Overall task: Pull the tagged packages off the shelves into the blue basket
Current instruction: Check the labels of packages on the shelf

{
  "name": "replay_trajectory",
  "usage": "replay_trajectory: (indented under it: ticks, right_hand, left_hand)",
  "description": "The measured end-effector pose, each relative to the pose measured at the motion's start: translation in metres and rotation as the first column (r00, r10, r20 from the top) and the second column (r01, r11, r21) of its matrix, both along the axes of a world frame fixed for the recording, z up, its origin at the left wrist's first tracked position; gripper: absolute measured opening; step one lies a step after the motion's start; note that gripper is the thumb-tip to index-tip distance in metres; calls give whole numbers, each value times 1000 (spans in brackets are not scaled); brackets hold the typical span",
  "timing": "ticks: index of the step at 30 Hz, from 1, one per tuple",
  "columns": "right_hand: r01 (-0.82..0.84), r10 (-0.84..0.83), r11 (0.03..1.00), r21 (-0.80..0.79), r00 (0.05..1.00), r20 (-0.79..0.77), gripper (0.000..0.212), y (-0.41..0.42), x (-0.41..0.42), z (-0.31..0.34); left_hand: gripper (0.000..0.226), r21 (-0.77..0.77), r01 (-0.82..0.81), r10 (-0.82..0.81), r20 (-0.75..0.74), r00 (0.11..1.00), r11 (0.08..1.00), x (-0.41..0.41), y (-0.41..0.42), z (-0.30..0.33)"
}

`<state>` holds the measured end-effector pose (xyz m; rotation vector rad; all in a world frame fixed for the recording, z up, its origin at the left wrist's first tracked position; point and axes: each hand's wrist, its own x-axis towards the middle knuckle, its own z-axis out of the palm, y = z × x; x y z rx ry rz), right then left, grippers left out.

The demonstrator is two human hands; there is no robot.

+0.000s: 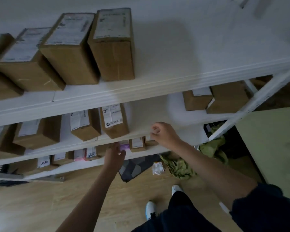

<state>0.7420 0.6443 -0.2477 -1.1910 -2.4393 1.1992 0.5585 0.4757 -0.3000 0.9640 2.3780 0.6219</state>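
Dim, motion-blurred, wide-angle edge distortion.

Almost nothing printed here can be read. The white shipping labels (112,24) on the cardboard boxes (113,59) along the top shelf (157,84) are blurred to grey lines, and the labels on the middle shelf (141,134) boxes show only barcode-like blocks and unreadable rows. On the bottom shelf (141,152), two white handwritten tags (43,162) near its front edge carry dark hand-drawn characters, too blurred and small to make out.
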Motion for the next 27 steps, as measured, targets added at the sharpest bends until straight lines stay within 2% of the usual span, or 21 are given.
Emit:
replay_trajectory:
  ticks: [3,6,9,13,16,18,22,24,25,27]
  right_hand:
    - [174,-174,984,33,985,7,26,34,58,4]
    - [352,-353,935,50,935,11,20,69,107,4]
    - [436,-436,900,11,899,31,31,101,137,0]
    - [418,-409,903,-103,908,96,58,135,146,-7]
    - [408,-399,905,-122,912,92,71,152,140,-14]
    - [406,-398,906,-123,913,85,72,160,136,-15]
    - [344,-333,935,-87,935,121,55,178,133,-13]
    - [309,-298,949,-61,944,139,42,187,131,-12]
    - [296,-286,954,-55,948,137,41,191,129,-11]
    - [279,-272,959,-50,956,113,52,200,123,-7]
  left_hand:
    - [7,-19,96,-95,35,995,995,42,15,-1]
    - [15,55,197,-201,78,977,979,82,51,12]
    - [15,105,226,-238,118,964,968,115,99,26]
    - [42,190,224,-254,151,955,956,145,160,31]
    - [55,217,202,-240,170,956,955,159,197,33]
    - [64,214,173,-211,174,962,961,164,220,32]
    - [81,178,130,-161,175,971,975,162,258,31]
    - [76,192,101,-134,171,976,976,161,278,37]
    - [66,209,94,-130,169,977,973,160,287,39]
    - [40,223,115,-156,173,972,968,157,302,44]
